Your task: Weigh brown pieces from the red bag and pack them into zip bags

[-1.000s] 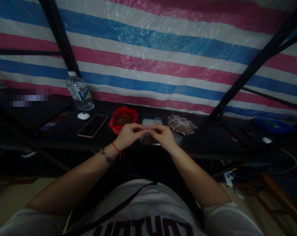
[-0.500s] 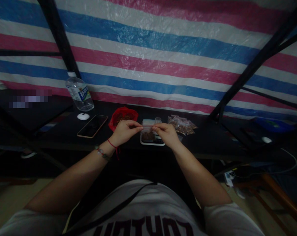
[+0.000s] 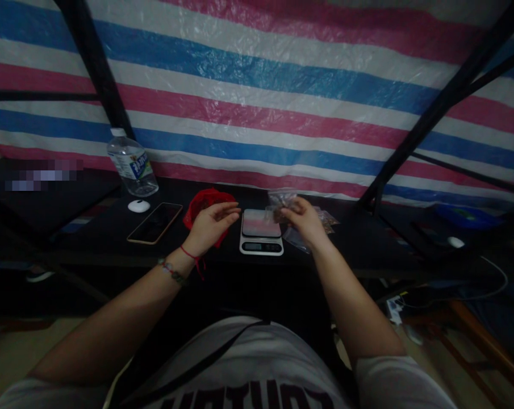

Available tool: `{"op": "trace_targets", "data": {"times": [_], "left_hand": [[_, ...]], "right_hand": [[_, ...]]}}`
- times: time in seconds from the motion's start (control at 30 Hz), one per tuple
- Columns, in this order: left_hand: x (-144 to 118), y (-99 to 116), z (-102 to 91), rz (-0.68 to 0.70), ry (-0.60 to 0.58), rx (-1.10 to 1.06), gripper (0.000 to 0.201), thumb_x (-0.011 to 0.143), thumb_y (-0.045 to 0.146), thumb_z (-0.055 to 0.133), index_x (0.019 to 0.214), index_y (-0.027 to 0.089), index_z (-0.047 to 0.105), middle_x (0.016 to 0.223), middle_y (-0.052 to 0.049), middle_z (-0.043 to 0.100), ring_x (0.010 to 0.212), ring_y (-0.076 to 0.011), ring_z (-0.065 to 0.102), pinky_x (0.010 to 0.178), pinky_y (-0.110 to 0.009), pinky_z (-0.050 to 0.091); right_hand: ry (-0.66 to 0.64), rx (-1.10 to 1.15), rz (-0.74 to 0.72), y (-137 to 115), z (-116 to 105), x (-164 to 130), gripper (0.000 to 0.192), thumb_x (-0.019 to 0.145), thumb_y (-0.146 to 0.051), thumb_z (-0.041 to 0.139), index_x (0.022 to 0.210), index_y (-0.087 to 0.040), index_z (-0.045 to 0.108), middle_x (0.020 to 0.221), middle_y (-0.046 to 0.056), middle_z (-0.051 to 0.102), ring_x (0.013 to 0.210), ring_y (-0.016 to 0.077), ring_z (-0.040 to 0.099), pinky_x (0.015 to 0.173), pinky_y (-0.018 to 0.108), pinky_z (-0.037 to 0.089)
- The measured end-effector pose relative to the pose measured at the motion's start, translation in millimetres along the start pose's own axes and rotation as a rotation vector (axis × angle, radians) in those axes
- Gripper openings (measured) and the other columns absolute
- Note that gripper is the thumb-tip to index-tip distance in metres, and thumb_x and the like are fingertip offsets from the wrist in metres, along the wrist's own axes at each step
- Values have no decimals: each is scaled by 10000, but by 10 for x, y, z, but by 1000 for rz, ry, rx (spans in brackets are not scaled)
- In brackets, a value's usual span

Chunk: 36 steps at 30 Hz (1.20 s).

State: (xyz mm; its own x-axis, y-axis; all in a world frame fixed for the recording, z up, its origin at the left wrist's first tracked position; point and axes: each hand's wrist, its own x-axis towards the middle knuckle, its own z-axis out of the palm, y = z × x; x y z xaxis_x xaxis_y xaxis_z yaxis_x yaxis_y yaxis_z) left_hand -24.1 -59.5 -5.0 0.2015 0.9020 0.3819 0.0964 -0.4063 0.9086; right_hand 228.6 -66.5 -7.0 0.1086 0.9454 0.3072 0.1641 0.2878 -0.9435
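My right hand (image 3: 304,221) grips a small clear zip bag (image 3: 282,200) with brown bits inside, held just right of a white kitchen scale (image 3: 260,230). Nothing lies on the scale's plate; its display faces me. My left hand (image 3: 214,222) has its fingers apart and holds nothing. It hovers over the near part of a red plastic bag (image 3: 203,200), whose contents it mostly hides. Behind my right hand, filled zip bags (image 3: 327,218) lie in a pile, partly covered. A flat clear bag (image 3: 296,238) rests between the scale and my right wrist.
A phone (image 3: 155,223), a white computer mouse (image 3: 138,206) and a clear plastic bottle (image 3: 133,165) stand left on the black table (image 3: 99,227). Dark metal posts (image 3: 101,68) rise at both sides before a striped plastic sheet (image 3: 257,102). A blue tray-like thing (image 3: 467,217) is far right.
The filled zip bag has moved from between both hands over the scale to the right, in my right hand. My left hand has let go and drawn slightly left, uncovering the scale.
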Motion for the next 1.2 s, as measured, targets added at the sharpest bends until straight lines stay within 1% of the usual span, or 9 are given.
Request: {"op": "trace_targets", "data": {"times": [0.1, 0.23, 0.4, 0.47, 0.57, 0.67, 0.73, 0.97, 1.2], "left_hand": [[104, -38, -189, -10, 26, 175, 446, 727, 489, 647, 1014, 149, 680, 1040, -108, 699, 927, -214, 650, 870, -344, 502], [258, -203, -499, -51, 51, 445, 367, 732, 485, 621, 913, 179, 711, 946, -73, 718, 849, -216, 655, 811, -326, 508], [350, -347, -719, -103, 55, 637, 326, 753, 474, 575, 854, 202, 723, 867, -54, 722, 757, -223, 657, 714, -312, 502], [345, -369, -698, -102, 16, 678, 352, 773, 493, 541, 874, 209, 722, 886, -54, 722, 771, -224, 656, 723, -311, 497], [304, -415, -567, -16, -191, 744, 438, 779, 537, 524, 1008, 205, 696, 1029, -70, 698, 915, -235, 641, 838, -319, 476], [253, -501, -418, 83, -405, 886, 565, 718, 551, 597, 1148, 186, 634, 1226, -106, 608, 1130, -275, 546, 975, -354, 398], [236, -569, -366, 74, -457, 985, 576, 711, 494, 619, 1203, 196, 595, 1283, -109, 566, 1186, -290, 500, 989, -381, 380], [299, -775, -471, 83, -439, 1105, 448, 750, 254, 507, 1179, 198, 623, 1194, -105, 623, 1135, -262, 539, 1014, -371, 352], [432, -676, -588, 26, -331, 944, 382, 778, 222, 449, 1078, 224, 686, 1117, -83, 673, 1025, -251, 610, 961, -343, 416]], "right_hand": [[177, 16, 19, 14, -516, 252, 500, 663, -495, 695, 1038, -195, 553, 817, 23, 660, 576, 115, 574, 464, 201, 401], [224, -75, 113, 224, -1151, 521, 483, 697, -548, 648, 986, -166, 585, 796, 55, 649, 545, 112, 538, 477, 227, 410], [304, -781, 290, 637, -1452, 628, 527, 700, -421, 679, 1082, -65, 604, 1071, 223, 617, 969, 289, 603, 820, 386, 466], [315, -942, 236, 721, -1334, 620, 546, 750, -404, 631, 1165, -55, 574, 1200, 249, 553, 1120, 315, 538, 938, 410, 409], [159, -918, 62, 724, -938, 594, 518, 843, -442, 511, 1218, -86, 552, 1238, 207, 553, 1179, 275, 508, 988, 389, 380], [-36, -840, -82, 662, -460, 592, 607, 809, -475, 567, 1295, -121, 485, 1286, 171, 540, 1183, 243, 513, 991, 372, 391], [-117, -849, -132, 628, -196, 615, 661, 765, -442, 634, 1321, -131, 458, 1296, 160, 539, 1184, 240, 515, 1003, 378, 384], [-245, -931, -126, 585, 208, 718, 358, 787, -245, 609, 1129, -144, 634, 1160, 121, 642, 1083, 233, 594, 961, 336, 423], [-212, -733, -226, 418, 421, 702, 389, 737, -245, 675, 1113, -150, 636, 1086, 106, 660, 971, 194, 624, 895, 328, 465]]}}
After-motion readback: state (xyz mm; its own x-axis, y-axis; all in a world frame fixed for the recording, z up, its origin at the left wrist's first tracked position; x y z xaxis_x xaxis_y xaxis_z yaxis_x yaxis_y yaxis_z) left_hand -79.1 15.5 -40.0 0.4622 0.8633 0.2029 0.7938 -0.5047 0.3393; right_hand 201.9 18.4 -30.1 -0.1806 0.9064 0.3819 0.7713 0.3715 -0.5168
